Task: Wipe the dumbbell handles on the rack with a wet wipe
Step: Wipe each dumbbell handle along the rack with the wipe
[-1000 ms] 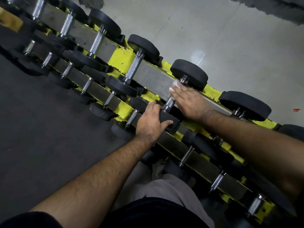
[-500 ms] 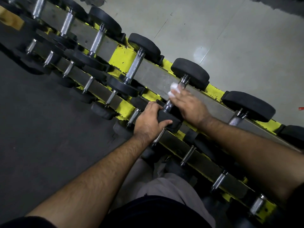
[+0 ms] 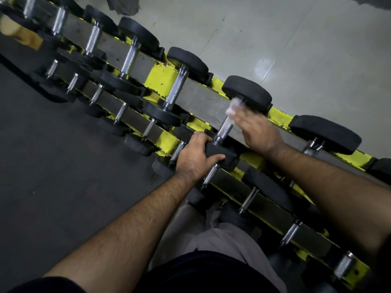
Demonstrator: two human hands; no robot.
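Observation:
A yellow and grey rack (image 3: 160, 79) runs diagonally and carries two rows of black-headed dumbbells with chrome handles. My left hand (image 3: 194, 155) grips the near black head (image 3: 220, 154) of one upper-row dumbbell. Its chrome handle (image 3: 224, 127) shows between my hands. My right hand (image 3: 258, 127) is blurred and lies over the far part of that handle, with a white wet wipe (image 3: 233, 106) sticking out past its fingers beside the far head (image 3: 247, 92). How the fingers lie round the wipe is hidden.
More dumbbells sit to the left (image 3: 177, 87) and right (image 3: 323, 132) on the upper row. A lower row of smaller ones (image 3: 247, 200) lies nearer me. Pale floor tiles (image 3: 296, 39) lie beyond the rack, dark rubber flooring (image 3: 53, 166) to the left.
My right hand with the wipe has slid along the handle toward the far head. My left hand keeps its grip on the near head.

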